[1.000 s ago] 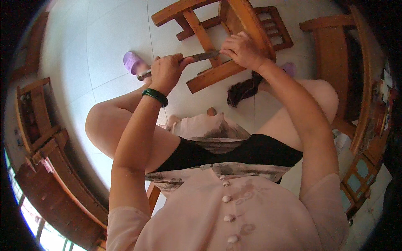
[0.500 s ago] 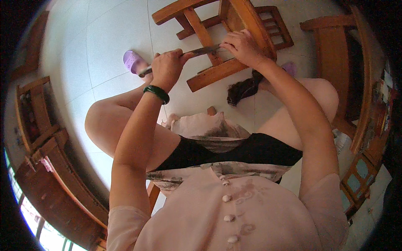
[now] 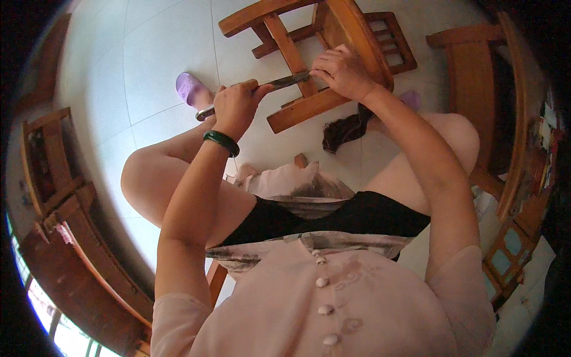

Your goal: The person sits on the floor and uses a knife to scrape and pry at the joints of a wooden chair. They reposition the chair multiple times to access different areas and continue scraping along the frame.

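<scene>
A long, narrow metal tool (image 3: 288,81), silver at its rounded left end and darker to the right, slants across in front of an overturned wooden stool (image 3: 309,109). My left hand (image 3: 237,107) is closed around the tool towards its left end. At its other end the curled fingers of my right hand (image 3: 340,72) close on the tip, beside the stool's wooden bars. What lies inside the right fingers is mostly hidden, as is the exact kind of tool. The stool rests on its side, legs pointing left.
A small wooden slatted piece (image 3: 392,41) is behind the stool. Dark crumpled cloth (image 3: 345,131) hangs near my right leg. Purple slippers (image 3: 188,87) are on the pale tiled floor (image 3: 160,65). Wooden furniture lines the left (image 3: 89,268) and right (image 3: 473,83).
The metal tool has shifted slightly down, towards me. Both hands keep their holds, with the right fingertips a little further left. The stool has barely moved.
</scene>
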Available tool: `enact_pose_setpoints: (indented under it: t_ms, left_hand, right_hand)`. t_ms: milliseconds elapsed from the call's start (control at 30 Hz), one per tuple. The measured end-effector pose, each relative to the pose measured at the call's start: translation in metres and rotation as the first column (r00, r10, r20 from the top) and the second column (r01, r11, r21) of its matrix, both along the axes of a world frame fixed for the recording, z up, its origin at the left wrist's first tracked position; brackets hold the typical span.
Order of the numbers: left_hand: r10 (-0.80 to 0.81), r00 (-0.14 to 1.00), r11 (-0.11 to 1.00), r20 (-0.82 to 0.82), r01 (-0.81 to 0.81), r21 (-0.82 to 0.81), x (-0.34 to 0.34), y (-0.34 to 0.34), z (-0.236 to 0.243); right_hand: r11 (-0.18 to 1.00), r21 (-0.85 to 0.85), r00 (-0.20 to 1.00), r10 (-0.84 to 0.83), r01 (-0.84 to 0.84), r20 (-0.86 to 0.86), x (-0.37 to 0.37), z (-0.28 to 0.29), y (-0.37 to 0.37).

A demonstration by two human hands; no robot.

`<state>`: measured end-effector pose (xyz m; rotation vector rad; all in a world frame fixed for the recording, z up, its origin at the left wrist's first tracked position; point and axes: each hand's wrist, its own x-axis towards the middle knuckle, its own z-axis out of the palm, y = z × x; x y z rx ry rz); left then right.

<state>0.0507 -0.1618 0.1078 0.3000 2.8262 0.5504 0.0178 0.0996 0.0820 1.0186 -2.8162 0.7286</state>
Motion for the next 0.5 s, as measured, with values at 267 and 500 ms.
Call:
enact_pose_setpoints:
  t_ms: [267, 500]
  left_hand:
    - [-0.018, 0.997, 0.999, -0.073, 0.015, -0.041, -0.0001, -0.0007, -0.0047]
    - [-0.026, 0.996, 0.999, -0.086, 0.024, -0.027, 0.0010, -0.0004, -0.0081]
  right_hand:
    - [1.000, -0.023, 0.997, -0.014, 0.012, -0.073, -0.0004, -0.0039, -0.0029]
    - [0.999, 0.010, 0.998, 0.036, -0.036, -0.042, -0.0046, 0.0001, 0.0002]
